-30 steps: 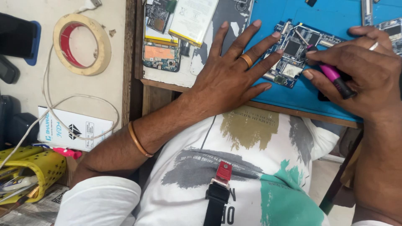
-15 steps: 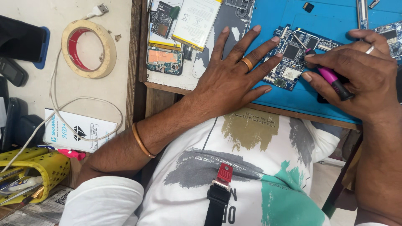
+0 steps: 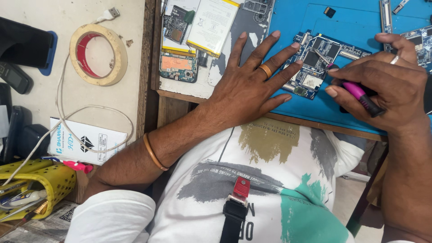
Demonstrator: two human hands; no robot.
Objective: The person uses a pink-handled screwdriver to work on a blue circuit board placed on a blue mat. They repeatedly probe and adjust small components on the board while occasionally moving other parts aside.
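A: Hands first, from the head view. What differs from a second ago?

B: Little in the grip. The left hand stays flat with its fingers spread, fingertips pinning the near edge of the blue circuit board. The right hand remains clamped on the pink-handled tool, its tip at the board's middle. The camera has drifted, so the roll of tape now sits lower in view, and the tool has shifted only slightly along the board.

A: Meaning?

B: I judge the work is mid-step: same spot, fine probing or prying, nothing lifted free.

A: And the board itself?

B: Small, blue, crowded with dark chips and silvery shields, lying flat on the blue work mat between the two hands. No casing surrounds it.

A: Around it?

B: An opened phone with its pale battery lies just left of the mat, on the wooden bench edge. A white cable loops across a small white box, well apart.
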